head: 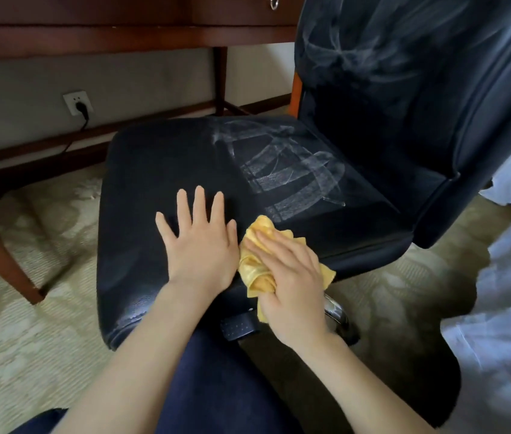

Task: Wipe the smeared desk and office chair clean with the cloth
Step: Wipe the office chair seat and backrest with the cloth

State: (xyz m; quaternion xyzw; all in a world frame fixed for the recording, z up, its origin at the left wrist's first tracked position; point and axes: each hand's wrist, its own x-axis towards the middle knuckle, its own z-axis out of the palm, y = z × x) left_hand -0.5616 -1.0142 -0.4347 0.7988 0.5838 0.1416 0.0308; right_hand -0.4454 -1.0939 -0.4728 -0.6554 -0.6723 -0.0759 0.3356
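Yellow crumpled cloth (pixel 260 267) sits bunched in the right hand (pixel 291 277) on the smeared black leather chair seat (pixel 160 158); the left hand (pixel 201 242) lies flat, fingers spread, just left of it.

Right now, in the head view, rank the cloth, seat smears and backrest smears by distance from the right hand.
1. cloth, gripped under the right hand.
2. seat smears, just ahead, mid-seat.
3. backrest smears, up on the chair back.

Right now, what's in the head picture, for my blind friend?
A right hand holds a crumpled yellow cloth on the seat of a dark leather office chair, near white smears. The left hand lies flat beside it.
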